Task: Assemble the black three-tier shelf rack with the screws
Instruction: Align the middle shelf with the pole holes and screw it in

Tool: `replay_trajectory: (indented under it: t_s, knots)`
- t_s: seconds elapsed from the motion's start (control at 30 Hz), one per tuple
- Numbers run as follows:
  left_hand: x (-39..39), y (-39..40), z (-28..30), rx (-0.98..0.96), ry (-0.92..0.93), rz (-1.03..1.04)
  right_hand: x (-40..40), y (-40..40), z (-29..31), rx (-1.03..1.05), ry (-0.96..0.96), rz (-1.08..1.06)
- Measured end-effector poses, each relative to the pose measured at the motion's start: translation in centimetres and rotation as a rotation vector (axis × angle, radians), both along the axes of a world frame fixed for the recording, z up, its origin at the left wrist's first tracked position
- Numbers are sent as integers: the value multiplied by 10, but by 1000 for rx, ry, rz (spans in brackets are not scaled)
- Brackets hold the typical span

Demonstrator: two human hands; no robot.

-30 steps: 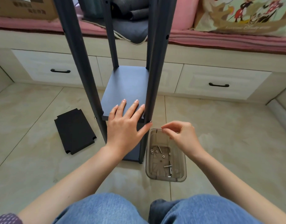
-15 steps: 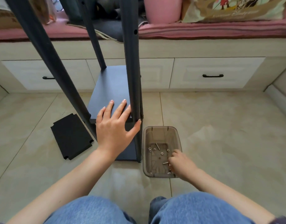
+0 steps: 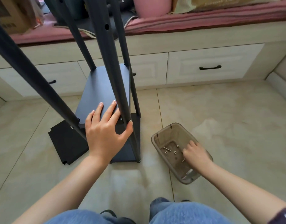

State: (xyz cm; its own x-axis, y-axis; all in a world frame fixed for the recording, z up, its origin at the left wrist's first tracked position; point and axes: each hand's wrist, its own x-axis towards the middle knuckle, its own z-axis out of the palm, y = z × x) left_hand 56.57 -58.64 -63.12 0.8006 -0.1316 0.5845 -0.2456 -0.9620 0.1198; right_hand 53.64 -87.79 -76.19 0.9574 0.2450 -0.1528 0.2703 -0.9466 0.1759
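The rack [image 3: 106, 88] is steadied on the floor by the left hand [image 3: 105, 133], fingers flat on its shelf, thumb on a post. Screws [image 3: 167, 149] are fingered in the bin [image 3: 156, 139] by the right hand [image 3: 195, 153], fingers curled; 1 should be pinched cleanly.

No legible text — box print blurred

My right hand [image 3: 196, 153] hides its fingertips in the bin [image 3: 156, 139]; the rack posts [image 3: 110, 65] run off the top edge.
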Motion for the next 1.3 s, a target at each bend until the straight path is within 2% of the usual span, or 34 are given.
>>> replay_trajectory:
  t_s: [0.07, 0.1, 0.3, 0.47, 0.67, 0.77, 0.93, 1.13, 1.3]
  knots:
    - [1, 1, -1, -2, 2, -1, 4, 0, -1, -102, 60, -50]
    - [1, 1, -2, 0, -2, 0, 10, -1, -9, -90, 92, -85]
    - [3, 4, -6, 11, -38, -19, 41, 11, -42, 315, 342, -172]
    - [4, 3, -7, 7, -64, -32, 54, 23, -72, 382, 419, -143]
    - [4, 2, -7, 6, -78, -41, 66, 26, -91, 388, 380, -76]
    - [4, 0, -6, -3, -80, -39, 74, 25, -92, 381, 339, -118]
    - [4, -2, -5, -4, -95, -32, 86, 26, -92, 378, 235, -332]
    - [4, -2, -5, -8, -74, -46, 106, 22, -87, 476, 135, -657]
    - [4, -2, -6, -9, -80, -42, 117, 7, -78, 705, 130, -772]
